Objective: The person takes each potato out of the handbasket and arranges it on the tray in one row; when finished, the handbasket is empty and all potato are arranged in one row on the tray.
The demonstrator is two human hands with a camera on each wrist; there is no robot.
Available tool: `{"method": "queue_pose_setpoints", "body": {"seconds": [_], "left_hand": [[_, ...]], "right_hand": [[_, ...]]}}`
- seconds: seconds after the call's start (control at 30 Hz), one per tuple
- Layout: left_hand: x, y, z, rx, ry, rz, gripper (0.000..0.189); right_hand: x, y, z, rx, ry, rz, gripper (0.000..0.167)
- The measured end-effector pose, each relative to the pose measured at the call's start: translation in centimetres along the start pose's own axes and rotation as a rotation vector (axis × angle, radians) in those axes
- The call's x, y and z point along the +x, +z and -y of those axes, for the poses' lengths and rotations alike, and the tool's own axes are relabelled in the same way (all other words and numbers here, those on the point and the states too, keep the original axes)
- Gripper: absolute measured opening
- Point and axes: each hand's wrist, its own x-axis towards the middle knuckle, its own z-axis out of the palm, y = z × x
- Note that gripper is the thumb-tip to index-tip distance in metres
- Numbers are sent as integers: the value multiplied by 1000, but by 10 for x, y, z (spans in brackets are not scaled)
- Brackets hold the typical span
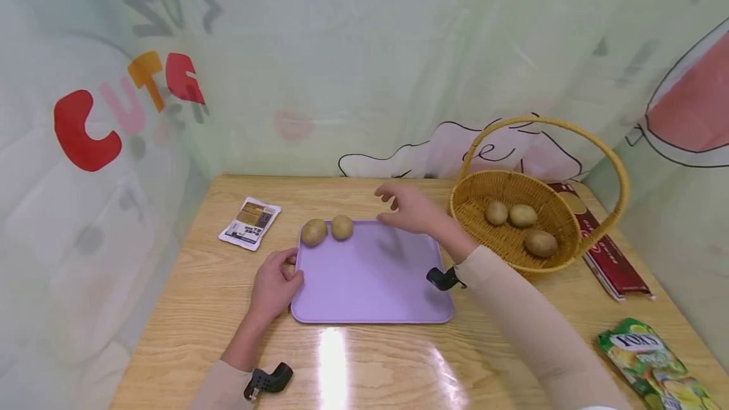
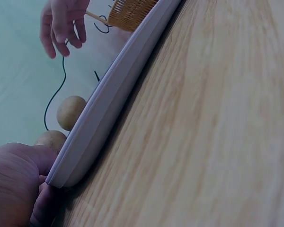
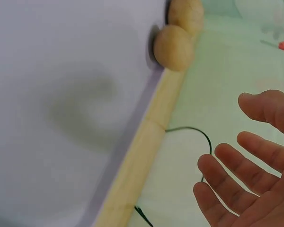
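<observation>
A light purple tray (image 1: 370,283) lies on the wooden table with two potatoes (image 1: 314,233) side by side in its far left corner. My left hand (image 1: 276,286) grips the tray's left edge, thumb at the rim and fingers lower down, partly hidden. Above the tray's far edge my right hand (image 1: 411,209) hovers with nothing in it, its fingers spread and slightly bent in the right wrist view. To the right stands a wicker basket (image 1: 475,207) with a tall handle, holding three potatoes (image 1: 541,243).
A white and brown packet (image 1: 250,223) lies at the far left. Behind the basket is a dark red package (image 1: 612,258), and a green FOX'S bag (image 1: 655,359) lies at the near right. A printed curtain (image 1: 342,68) encloses the table's back and sides.
</observation>
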Motion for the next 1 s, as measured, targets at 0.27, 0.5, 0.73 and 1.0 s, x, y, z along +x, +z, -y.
{"method": "queue_pose_setpoints", "body": {"seconds": [0.27,0.5,0.73,1.0], "left_hand": [[1,-1,3,8,-4,5,48],[0,-1,2,1,6,0,47],[0,-1,3,-1,9,-1,47],[0,-1,2,-4,2,6,47]], "right_hand": [[-14,-26,-10,-25,12,-61,43],[-25,-42,-25,-34,51,-120,37],[-37,-57,-40,-28,91,-150,35],[-54,-73,-56,-59,150,-166,38]]}}
